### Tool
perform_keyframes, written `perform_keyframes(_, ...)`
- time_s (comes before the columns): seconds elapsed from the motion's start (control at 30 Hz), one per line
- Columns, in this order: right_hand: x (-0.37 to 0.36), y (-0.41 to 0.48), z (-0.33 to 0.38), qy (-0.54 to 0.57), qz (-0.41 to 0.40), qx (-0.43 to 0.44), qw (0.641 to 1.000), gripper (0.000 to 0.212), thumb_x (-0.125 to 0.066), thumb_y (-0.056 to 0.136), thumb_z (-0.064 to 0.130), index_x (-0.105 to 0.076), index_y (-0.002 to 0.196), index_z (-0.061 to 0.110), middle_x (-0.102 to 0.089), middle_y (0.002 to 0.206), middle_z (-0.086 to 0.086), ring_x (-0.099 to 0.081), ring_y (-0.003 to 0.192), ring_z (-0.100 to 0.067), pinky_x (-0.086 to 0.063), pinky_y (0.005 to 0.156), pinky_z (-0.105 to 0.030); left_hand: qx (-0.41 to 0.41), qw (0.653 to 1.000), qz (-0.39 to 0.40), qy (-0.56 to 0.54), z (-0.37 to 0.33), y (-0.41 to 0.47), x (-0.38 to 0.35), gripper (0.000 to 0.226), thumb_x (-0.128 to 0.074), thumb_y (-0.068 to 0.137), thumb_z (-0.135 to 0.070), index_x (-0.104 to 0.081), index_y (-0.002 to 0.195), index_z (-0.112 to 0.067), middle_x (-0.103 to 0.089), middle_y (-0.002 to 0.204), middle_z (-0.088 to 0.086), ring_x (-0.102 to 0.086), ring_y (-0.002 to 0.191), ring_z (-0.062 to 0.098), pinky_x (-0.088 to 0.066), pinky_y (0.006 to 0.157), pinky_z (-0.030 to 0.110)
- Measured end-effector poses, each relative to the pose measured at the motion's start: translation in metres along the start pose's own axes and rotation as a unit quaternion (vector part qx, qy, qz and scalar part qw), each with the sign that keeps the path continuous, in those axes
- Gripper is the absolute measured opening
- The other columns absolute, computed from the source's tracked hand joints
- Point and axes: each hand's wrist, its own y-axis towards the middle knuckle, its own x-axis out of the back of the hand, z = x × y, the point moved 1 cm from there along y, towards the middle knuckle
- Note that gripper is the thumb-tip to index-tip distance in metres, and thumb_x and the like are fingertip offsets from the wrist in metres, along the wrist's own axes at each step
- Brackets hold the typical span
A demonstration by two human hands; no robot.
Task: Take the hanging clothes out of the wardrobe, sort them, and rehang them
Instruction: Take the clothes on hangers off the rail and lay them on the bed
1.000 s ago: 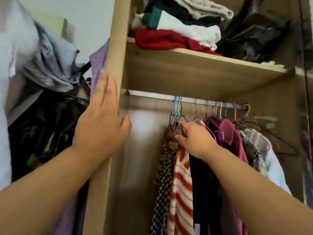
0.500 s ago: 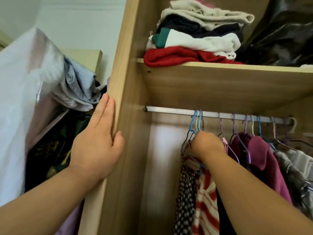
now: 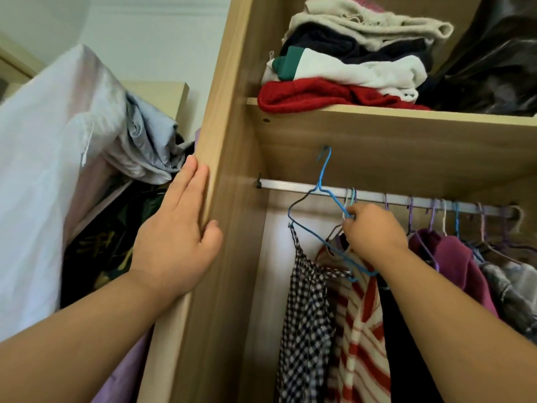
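Hook of blue wire hanger (image 3: 323, 170) is held above metal rail (image 3: 290, 186), gripped by right hand (image 3: 374, 231); left hand (image 3: 174, 242) is laid flat against wooden wardrobe side (image 3: 232, 141).

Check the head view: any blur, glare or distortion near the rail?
Head view: wide-angle distortion tilts the wardrobe side panel; the white cloth at left is overexposed and soft; the rail, blue hanger and right hand gripping it are fairly sharp; the black bag on the shelf shows glare patches; far-right clothes are dim and soft.
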Motion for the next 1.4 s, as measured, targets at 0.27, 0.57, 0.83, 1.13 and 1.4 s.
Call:
perform_keyframes(0.27, 0.062, -0.061, -0.046, -0.026, -0.009, 0.034, 0.999, 0.032, -0.052, 0.089, 0.024, -0.062, 0.119, 0.026, -0.068, 0.097, -0.011, -0.061, 0.09, -0.034, -0.042, 0.067, -0.035, -0.058, 0.991, 0.045, 0.113, -0.011, -0.009, 0.0, 0.081, -0.041, 0.077, -0.043, -0.026, 0.148, -0.006, -0.017, 0.157, 0.013, -0.021, 0.142, 0.03, -0.02, 0.113, 0.034)
perform_keyframes(0.57, 0.109, -0.175, -0.086, -0.108, -0.022, 0.034, 0.993, 0.02, -0.065, 0.085, 0.028, -0.069, 0.105, 0.032, -0.07, 0.071, 0.001, -0.068, 0.079, -0.03, -0.04, 0.057, -0.029, -0.133, 0.956, 0.25, -0.072, -0.096, -0.071, -0.06, 0.084, -0.041, 0.075, -0.051, -0.016, 0.151, -0.025, -0.012, 0.159, -0.001, -0.007, 0.147, 0.02, -0.018, 0.115, 0.051)
perform_keyframes(0.83, 0.123, -0.291, -0.08, -0.128, -0.015, -0.083, 0.988, 0.004, -0.069, 0.082, 0.031, -0.07, 0.081, 0.035, -0.056, 0.056, 0.022, -0.053, 0.057, 0.004, -0.038, 0.056, -0.009, -0.049, 0.932, 0.27, -0.236, -0.11, -0.118, -0.112, 0.042, -0.05, 0.093, -0.033, -0.049, 0.134, -0.029, -0.05, 0.138, 0.004, -0.042, 0.129, 0.028, -0.029, 0.104, 0.048)
perform_keyframes(1.13, 0.117, -0.473, 0.025, -0.203, -0.105, -0.386, 0.894, 0.011, -0.067, 0.085, 0.023, -0.074, 0.093, 0.025, -0.065, 0.061, 0.005, -0.058, 0.059, -0.012, -0.045, 0.062, -0.025, -0.224, 0.797, 0.314, -0.465, -0.114, -0.219, -0.072, 0.018, -0.055, 0.092, -0.033, -0.064, 0.088, -0.018, -0.066, 0.081, 0.008, -0.062, 0.081, 0.034, -0.044, 0.072, 0.041)
perform_keyframes(1.4, 0.073, -0.629, 0.193, -0.19, -0.152, -0.592, 0.769, 0.027, -0.067, 0.085, 0.016, -0.065, 0.068, 0.037, -0.065, 0.064, 0.0, -0.062, 0.066, -0.024, -0.052, 0.071, -0.045, -0.327, 0.602, 0.435, -0.584, -0.072, -0.316, 0.0, 0.02, -0.054, 0.09, -0.038, -0.066, 0.087, -0.022, -0.064, 0.078, -0.001, -0.062, 0.08, 0.027, -0.037, 0.069, 0.034)
